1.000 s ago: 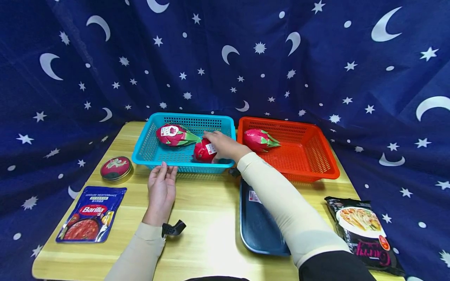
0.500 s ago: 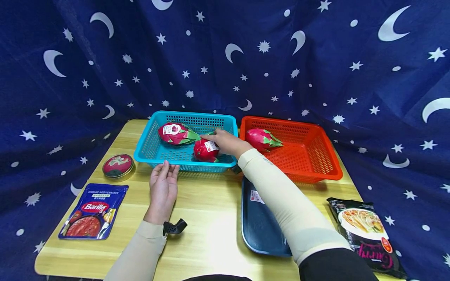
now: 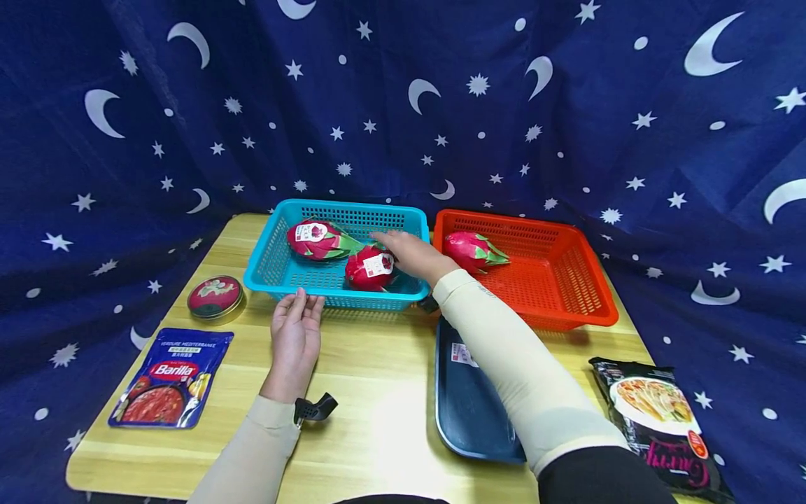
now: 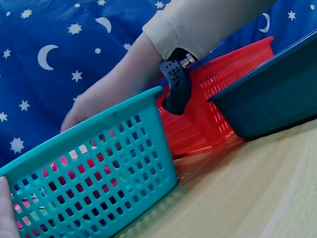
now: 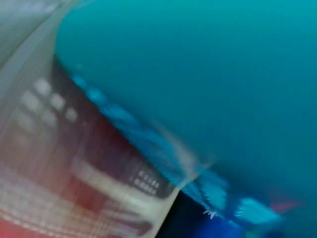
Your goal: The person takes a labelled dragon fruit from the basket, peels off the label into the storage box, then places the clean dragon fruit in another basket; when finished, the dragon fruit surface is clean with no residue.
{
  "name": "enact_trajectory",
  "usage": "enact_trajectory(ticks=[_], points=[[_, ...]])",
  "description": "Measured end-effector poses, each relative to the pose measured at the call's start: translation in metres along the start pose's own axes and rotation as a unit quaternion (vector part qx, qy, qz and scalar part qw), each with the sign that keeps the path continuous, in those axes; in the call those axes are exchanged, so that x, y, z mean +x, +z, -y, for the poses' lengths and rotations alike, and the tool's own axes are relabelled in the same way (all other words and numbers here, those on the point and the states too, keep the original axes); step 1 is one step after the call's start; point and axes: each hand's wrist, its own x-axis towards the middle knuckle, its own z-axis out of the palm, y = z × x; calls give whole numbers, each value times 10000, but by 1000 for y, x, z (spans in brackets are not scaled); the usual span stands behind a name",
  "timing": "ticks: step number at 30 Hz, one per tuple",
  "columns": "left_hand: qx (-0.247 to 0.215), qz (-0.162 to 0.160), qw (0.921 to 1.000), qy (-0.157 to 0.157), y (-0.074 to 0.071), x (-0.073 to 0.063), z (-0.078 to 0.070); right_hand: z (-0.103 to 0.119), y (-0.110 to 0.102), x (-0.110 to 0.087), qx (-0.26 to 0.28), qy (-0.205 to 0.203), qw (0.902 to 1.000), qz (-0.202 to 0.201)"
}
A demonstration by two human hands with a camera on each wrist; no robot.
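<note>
Inside the blue basket (image 3: 340,297) lie two dragon fruits. The left dragon fruit (image 3: 313,238) points its green tips toward the right; the right dragon fruit (image 3: 365,269) shows a white label upward. My right hand (image 3: 415,255) reaches over the basket's right end, beside and just above the right fruit, with its fingers extended and partly hidden. Fingertips of my left hand (image 3: 296,343) touch the basket's front rim, and its fingers look fairly straight. A left finger (image 4: 6,210) lies against the basket wall in the left wrist view. The right wrist view is blurred.
A red basket (image 3: 592,308) with another dragon fruit (image 3: 474,252) stands to the right. Below it, a dark tray (image 3: 469,413) lies partly under my right arm. A round tin (image 3: 215,297) and a Barilla pouch (image 3: 171,378) lie left; a black noodle packet (image 3: 658,423) lies right.
My right hand has let go of the right dragon fruit and drawn slightly up and right. The fruit has turned, so more of its label shows. My left hand stays at the rim.
</note>
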Motion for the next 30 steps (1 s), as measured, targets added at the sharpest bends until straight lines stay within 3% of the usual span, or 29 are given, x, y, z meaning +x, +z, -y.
enact_trajectory(ticks=[4,15,25,30], points=[[-52,-6,10000,33,0,0,-1,4,-5,1,378,-201,9988,-232],[-75,-39,10000,51,-1,0,0,10,-6,1,710,-349,9968,-135],[-169,7,9999,35,0,0,0,9,-5,4,198,-408,9989,-142],[-216,-25,9998,36,0,0,-1,6,-3,3,1119,-462,9921,-341]])
